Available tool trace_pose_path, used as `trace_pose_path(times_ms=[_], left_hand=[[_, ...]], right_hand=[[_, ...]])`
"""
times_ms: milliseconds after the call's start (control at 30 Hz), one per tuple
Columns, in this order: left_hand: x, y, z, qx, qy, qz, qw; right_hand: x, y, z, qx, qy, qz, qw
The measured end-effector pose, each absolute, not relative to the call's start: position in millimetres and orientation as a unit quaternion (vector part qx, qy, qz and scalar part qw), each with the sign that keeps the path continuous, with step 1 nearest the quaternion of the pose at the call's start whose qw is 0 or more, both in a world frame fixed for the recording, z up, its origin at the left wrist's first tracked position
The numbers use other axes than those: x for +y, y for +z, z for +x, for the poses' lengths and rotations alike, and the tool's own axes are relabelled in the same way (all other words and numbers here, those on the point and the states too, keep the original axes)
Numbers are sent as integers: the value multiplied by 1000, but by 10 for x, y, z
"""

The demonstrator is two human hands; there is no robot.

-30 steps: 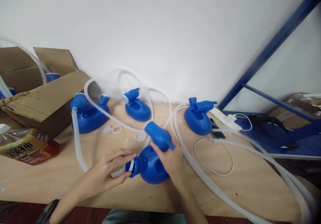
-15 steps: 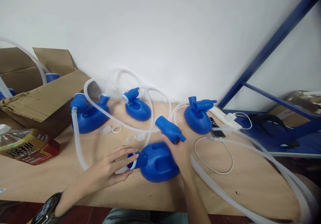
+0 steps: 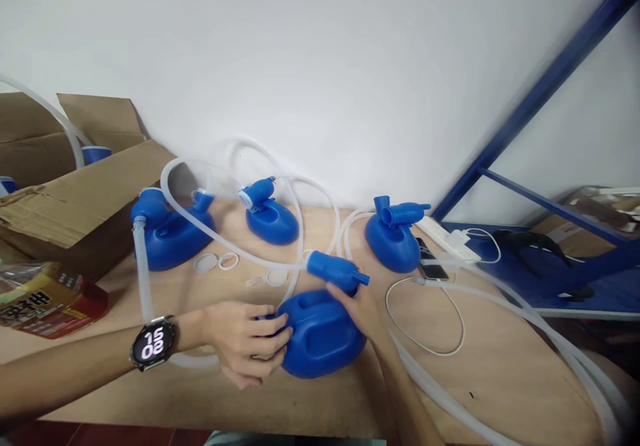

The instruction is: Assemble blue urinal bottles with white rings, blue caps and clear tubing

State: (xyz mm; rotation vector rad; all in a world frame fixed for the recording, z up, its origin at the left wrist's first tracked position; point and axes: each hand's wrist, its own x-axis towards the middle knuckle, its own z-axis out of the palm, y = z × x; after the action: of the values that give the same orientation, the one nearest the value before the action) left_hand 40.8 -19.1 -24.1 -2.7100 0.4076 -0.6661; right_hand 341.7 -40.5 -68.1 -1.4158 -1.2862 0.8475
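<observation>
A blue plastic urinal bottle (image 3: 323,339) lies on its side on the table in front of me. My left hand (image 3: 255,343) curls round its neck, which is mostly hidden behind the fingers. My right hand (image 3: 355,306) grips a blue spouted mouthpiece (image 3: 333,269), its wide open end toward the left, just above the bottle's far side. Part of that hand is hidden behind these two pieces. Beyond them, a clear white hose (image 3: 240,256) crosses the table, and white ring and cap parts (image 3: 205,263) lie to the left.
More blue urinal bottles stand along the wall: one left (image 3: 175,243), one centre (image 3: 273,223), one right (image 3: 393,243). A cardboard box (image 3: 90,199) and a drink bottle (image 3: 55,303) are at left. At right lie a phone (image 3: 433,266), a power strip (image 3: 447,239) and hoses (image 3: 500,293).
My left hand has moved right and closed over the neck of the urinal bottle. The mouthpiece in my right hand has come down slightly and turned nearer to level.
</observation>
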Motion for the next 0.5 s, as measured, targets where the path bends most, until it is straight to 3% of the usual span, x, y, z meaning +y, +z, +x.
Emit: trace_pose_path(times_ms=[67,167,233,300,367,500], left_hand=[[-118,-222,476,203,-227,-943,134],[-42,-163,554,214,-166,-962,-43],[2,-167,581,112,-100,-970,-191],[46,-237,581,-11,-45,-962,-270],[86,-367,549,-70,-37,-963,-259],[144,-683,421,-102,-139,-978,-113]], right_hand=[[-400,-667,3416,-525,354,-593,497],[-395,-632,3403,-509,352,-613,491],[-398,-620,3392,-502,346,-619,495],[-409,-624,3381,-499,339,-620,501],[-426,-639,3370,-496,329,-623,507],[-456,-652,3344,-482,314,-635,515]])
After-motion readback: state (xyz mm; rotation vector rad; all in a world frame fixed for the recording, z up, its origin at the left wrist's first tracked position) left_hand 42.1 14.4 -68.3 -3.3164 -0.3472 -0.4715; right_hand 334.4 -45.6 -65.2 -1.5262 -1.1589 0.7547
